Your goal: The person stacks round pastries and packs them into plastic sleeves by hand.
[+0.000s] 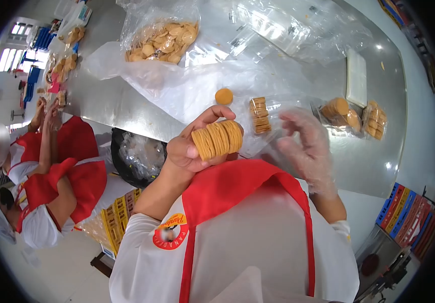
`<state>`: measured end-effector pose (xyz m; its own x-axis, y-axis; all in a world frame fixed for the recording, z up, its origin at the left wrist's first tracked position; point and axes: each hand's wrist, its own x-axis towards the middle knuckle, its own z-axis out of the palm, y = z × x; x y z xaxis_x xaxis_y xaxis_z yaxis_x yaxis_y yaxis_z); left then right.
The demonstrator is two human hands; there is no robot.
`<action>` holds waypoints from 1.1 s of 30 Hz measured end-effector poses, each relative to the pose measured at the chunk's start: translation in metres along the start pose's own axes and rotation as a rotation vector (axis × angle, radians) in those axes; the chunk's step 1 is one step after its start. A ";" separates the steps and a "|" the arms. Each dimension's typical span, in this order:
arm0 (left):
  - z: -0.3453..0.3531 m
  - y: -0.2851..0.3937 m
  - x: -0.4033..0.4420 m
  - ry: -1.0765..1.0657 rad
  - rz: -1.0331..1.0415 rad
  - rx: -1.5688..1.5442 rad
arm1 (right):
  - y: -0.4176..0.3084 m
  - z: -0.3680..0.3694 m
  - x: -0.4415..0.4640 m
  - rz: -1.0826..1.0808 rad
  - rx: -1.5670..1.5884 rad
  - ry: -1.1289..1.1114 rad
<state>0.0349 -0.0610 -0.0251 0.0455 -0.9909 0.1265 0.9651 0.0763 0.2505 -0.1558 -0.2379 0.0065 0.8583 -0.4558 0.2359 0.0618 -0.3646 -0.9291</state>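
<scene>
A row of round golden biscuits (217, 140) lies in my bare left hand (184, 146), whose fingers and thumb wrap round it. My right hand (305, 146), in a clear plastic glove, is raised over the table's near edge with its fingers curved and apart, and nothing shows between them. Between the hands, a clear bag with a stack of biscuits (260, 115) rests on the plastic sheet. One loose round biscuit (224, 96) lies just beyond my left hand.
A large open bag of biscuits (164, 43) stands at the back of the metal table (96, 96). Packed biscuits (375, 120) and a white stack (356, 78) are at the right. A black bin (121, 161) and a co-worker (61, 171) are at the left.
</scene>
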 end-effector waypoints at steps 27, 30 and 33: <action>0.009 0.033 -0.035 0.552 -0.008 0.420 | -0.012 0.110 0.052 -0.593 -0.502 0.013; 0.015 0.033 -0.035 0.564 -0.029 0.468 | -0.022 0.108 0.050 -0.452 -0.467 -0.041; 0.015 0.035 -0.041 0.533 -0.044 0.508 | -0.027 0.108 0.051 -0.443 -0.296 -0.022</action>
<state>0.0627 -0.0158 -0.0069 0.2537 -0.9035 -0.3455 0.7364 -0.0512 0.6746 -0.0584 -0.1641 0.0128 0.7929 -0.1901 0.5789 0.2771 -0.7337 -0.6204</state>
